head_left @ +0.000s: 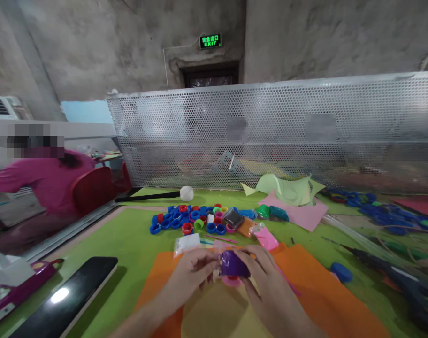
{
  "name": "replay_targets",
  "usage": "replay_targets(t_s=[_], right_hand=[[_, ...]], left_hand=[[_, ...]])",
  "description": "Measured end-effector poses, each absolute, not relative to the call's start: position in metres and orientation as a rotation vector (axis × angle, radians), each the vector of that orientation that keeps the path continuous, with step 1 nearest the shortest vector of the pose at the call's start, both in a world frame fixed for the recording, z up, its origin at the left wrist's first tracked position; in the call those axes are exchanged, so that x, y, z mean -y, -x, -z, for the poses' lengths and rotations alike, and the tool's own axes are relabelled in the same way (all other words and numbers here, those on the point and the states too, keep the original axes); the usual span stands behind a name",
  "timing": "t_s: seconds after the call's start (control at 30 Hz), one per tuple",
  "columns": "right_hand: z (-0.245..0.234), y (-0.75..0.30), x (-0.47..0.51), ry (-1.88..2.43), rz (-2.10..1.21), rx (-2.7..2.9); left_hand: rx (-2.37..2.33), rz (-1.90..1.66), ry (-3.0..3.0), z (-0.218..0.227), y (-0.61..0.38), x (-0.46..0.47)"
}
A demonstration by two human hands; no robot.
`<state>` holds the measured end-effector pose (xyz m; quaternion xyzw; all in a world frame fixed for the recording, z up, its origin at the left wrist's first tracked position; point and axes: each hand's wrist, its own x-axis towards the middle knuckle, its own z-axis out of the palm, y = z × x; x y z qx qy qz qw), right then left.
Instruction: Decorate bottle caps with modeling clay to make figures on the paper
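A small packet of purple clay (233,264) in shiny clear wrapping is held between both hands above the sheets of paper. My left hand (194,274) pinches its left end with closed fingers. My right hand (265,277) grips the right side, thumb below and fingers over the top. Beneath the packet, a small pink piece with a red spot (232,280) shows in part. Under the hands lie a yellow sheet (217,310) and a larger orange sheet (316,286). Just beyond are a white clay packet (187,244) and a pink clay packet (265,237).
Several coloured bottle caps (177,218) are spread behind the hands. A phone (69,291) and a power strip (10,291) lie left. At right are a glue gun (393,272) and a blue cap (341,272). A perforated metal screen (270,126) stands behind; a person in pink (52,178) sits left.
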<state>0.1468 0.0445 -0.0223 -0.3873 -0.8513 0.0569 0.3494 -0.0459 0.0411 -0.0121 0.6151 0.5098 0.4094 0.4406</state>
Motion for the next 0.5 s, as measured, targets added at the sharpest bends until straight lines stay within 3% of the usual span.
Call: replay_targets(t_s=[0.5], right_hand=[[0.016,-0.143,-0.024,0.816,0.329,1.816]], left_hand=[[-1.199,-1.117,-1.485,0.011,0.035,-0.024]])
